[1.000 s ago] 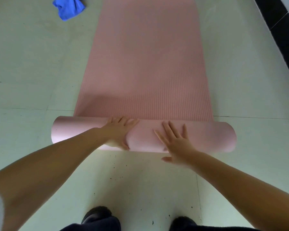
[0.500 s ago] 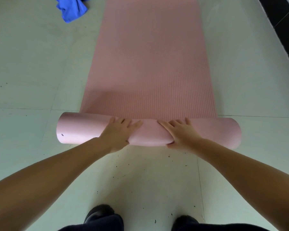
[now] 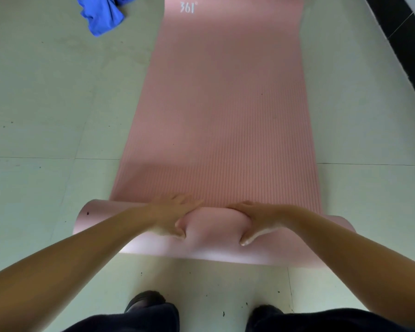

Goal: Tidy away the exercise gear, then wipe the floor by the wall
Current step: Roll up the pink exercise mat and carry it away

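Rolled farther, mat [image 3: 216,116] seemingly gripped by both hands [image 3: 173,212].

The floor [image 3: 46,121] is made of pale green tiles with thin lines between them and small dark specks. A long pink mat [image 3: 223,111] lies flat on it, with its near end rolled up. A crumpled blue cloth [image 3: 101,14] lies near the far left. Two dark shoes [image 3: 144,300] stand at the near edge.
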Motion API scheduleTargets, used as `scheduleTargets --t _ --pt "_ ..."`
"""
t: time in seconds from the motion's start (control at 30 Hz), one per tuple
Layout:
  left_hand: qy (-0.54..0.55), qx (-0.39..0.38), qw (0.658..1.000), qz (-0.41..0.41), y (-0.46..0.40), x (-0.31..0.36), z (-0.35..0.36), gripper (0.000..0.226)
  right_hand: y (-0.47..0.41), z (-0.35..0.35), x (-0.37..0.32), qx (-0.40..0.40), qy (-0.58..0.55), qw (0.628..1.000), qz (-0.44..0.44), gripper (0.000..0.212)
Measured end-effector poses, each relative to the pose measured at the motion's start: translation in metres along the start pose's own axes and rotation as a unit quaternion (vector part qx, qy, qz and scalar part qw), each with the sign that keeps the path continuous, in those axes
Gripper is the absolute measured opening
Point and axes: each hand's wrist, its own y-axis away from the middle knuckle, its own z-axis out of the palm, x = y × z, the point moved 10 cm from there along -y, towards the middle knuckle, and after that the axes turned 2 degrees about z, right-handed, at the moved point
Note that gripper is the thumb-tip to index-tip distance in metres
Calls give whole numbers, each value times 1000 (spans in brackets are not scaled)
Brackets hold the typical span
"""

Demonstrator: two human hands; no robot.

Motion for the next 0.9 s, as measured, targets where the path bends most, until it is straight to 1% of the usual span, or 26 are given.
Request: scheduleTargets --t 0.03,0.07,0.1,0.13,0.17,0.2,0.23,0.27,0.3,0.33,0.37,0.4,0.43,0.5,0.57,0.6,0.67,0.7,0.73,0.77,0.8,0.83,0.87,0.9 --pt "-31 44 998 -18 4 -1 -11 91 -3 -7 5 14 -5 1000 3 101" --pt "-66 108 991 -33 9 1 -26 88 -4 -17 12 41 -19 999 8 99" --pt "-111 194 973 -48 15 1 -44 86 -4 -29 22 77 -46 996 19 94" --pt "-147 283 946 -56 23 3 -62 84 -3 -42 31 116 -74 990 37 86" --pt "-158 362 917 -48 31 7 -74 81 0 -52 39 151 -86 983 58 77" --pt "-148 413 898 -28 37 12 -80 75 2 -60 43 174 -80 978 79 69" --pt "-119 396 910 -11 35 16 -78 72 5 -65 43 191 -60 975 95 63" --pt "-91 332 939 -7 25 19 -66 77 7 -70 40 213 -34 971 103 58" --pt "-78 241 967 -20 12 19 -45 89 10 -76 34 243 -2 964 105 56" --pt "-92 171 980 -40 4 20 -29 101 15 -83 26 283 34 953 103 54" --pt "-115 136 982 -55 -2 18 -23 110 20 -87 18 322 64 940 94 53" --pt "-121 125 983 -60 -7 16 -24 117 24 -88 8 353 82 929 73 51" --pt "-112 125 984 -57 -15 12 -30 120 27 -83 -2 373 92 922 42 50" --pt "-58 107 991 -53 -30 -4 -52 120 30 -66 -27 396 132 908 -23 53" --pt "7 83 994 -69 -40 -27 -80 112 25 -48 -38 381 209 900 -24 66" --pt "24 102 991 -80 -40 -38 -98 107 22 -47 -38 377 224 899 -18 75" --pt "33 213 972 -96 -32 -50 -134 95 19 -59 -32 365 208 907 -8 92" --pt "36 266 959 -95 -25 -51 -142 91 14 -64 -25 330 200 922 7 99" --pt "33 287 953 -91 -21 -46 -140 92 10 -71 -21 305 207 929 25 104" --pt "3 275 957 -89 -22 -39 -129 98 5 -78 -20 293 220 930 36 110" --pt "-58 248 963 -93 -25 -30 -113 107 -1 -83 -20 288 232 928 42 115" --pt "-126 221 962 -103 -30 -25 -99 115 -7 -86 -20 284 240 927 48 118" --pt "-172 206 956 -115 -35 -25 -92 120 -12 -89 -19 282 247 925 56 119" --pt "-193 205 951 -125 -39 -28 -92 120 -16 -91 -18 284 249 924 64 118"
